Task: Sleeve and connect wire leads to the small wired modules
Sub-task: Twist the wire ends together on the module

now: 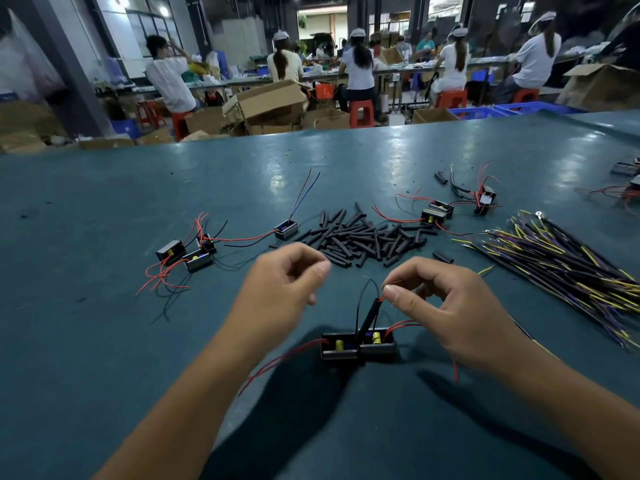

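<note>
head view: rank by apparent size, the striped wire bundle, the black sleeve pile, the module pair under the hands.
1. striped wire bundle
2. black sleeve pile, close behind it
3. module pair, nearest the camera yet smallest

**A workshop floor beyond a green bench**

A wide green-blue bench top [173,188] fills the lower view, scuffed and shiny under overhead light. Behind its far edge, open cardboard boxes [270,102] lie heaped on the floor, with blue plastic crates [498,110] to the right. Further back, workers [358,69] in white tops and caps sit on red stools [362,114], their backs turned, along a long work table [322,76].
</note>
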The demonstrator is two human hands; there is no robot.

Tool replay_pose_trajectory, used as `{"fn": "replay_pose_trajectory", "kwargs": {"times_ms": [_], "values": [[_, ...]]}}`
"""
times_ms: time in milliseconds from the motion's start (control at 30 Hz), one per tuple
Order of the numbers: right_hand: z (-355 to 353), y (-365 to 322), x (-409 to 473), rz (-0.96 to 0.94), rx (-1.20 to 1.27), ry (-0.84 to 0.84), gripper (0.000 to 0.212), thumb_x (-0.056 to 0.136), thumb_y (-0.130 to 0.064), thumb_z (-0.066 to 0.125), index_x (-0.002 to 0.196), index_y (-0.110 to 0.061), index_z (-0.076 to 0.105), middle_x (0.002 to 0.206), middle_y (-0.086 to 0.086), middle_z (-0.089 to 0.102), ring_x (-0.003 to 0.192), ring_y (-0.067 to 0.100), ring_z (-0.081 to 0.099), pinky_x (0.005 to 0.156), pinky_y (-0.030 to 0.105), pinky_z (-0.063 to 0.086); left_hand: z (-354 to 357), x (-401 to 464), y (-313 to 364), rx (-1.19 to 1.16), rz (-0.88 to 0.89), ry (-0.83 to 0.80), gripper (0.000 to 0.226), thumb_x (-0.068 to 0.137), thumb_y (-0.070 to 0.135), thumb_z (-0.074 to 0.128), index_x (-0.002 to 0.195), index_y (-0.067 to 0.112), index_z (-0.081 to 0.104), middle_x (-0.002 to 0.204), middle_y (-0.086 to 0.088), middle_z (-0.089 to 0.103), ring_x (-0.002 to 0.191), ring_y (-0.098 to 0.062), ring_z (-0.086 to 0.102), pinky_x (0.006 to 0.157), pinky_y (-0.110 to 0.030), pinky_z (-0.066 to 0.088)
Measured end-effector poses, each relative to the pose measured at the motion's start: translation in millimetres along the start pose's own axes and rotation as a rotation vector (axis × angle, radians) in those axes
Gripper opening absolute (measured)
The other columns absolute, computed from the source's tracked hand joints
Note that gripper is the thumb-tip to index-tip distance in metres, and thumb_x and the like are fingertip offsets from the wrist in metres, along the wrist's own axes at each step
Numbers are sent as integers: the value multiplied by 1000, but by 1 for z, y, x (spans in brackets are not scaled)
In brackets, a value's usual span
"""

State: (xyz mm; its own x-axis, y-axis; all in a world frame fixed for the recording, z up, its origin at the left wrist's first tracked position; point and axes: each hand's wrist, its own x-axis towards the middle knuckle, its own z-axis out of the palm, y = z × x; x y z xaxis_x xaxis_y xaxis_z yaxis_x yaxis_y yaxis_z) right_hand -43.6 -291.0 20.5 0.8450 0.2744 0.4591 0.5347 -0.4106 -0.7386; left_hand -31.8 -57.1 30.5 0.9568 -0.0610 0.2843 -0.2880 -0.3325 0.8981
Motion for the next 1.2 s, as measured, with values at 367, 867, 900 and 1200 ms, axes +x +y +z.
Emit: {"fn": "replay_pose_trajectory", "kwargs": {"times_ms": [367,867,900,1200], "values": [[-5,8,0,46,-12,104,17,90,-45,60,85,-30,66,83,-14,68,78,10,62,72,25,49,-28,43,-53,973,-89,-140,36,100,26,60,134,16,62,141,-5,60,130,-28,52,106,-40,41],[-9,25,14,-18,-144,160,25,94,-28,64,119,-26,66,110,-17,67,109,4,60,91,27,48,19,47,31,68,106,-117,12,95,14,68,88,6,74,72,-10,73,62,-10,63,65,-24,54],[-9,24,14,-32,-140,136,26,94,-31,65,119,-27,66,110,-18,68,109,4,61,91,23,47,28,47,32,32,114,-168,11,94,12,68,88,6,75,71,-9,72,62,-11,63,65,-23,54],[-6,29,15,23,-54,146,12,87,-30,72,79,-26,64,71,-11,65,64,8,59,62,23,47,39,31,10,38,-74,-84,23,92,35,71,83,15,75,76,-4,75,63,-9,67,65,-33,58]]}}
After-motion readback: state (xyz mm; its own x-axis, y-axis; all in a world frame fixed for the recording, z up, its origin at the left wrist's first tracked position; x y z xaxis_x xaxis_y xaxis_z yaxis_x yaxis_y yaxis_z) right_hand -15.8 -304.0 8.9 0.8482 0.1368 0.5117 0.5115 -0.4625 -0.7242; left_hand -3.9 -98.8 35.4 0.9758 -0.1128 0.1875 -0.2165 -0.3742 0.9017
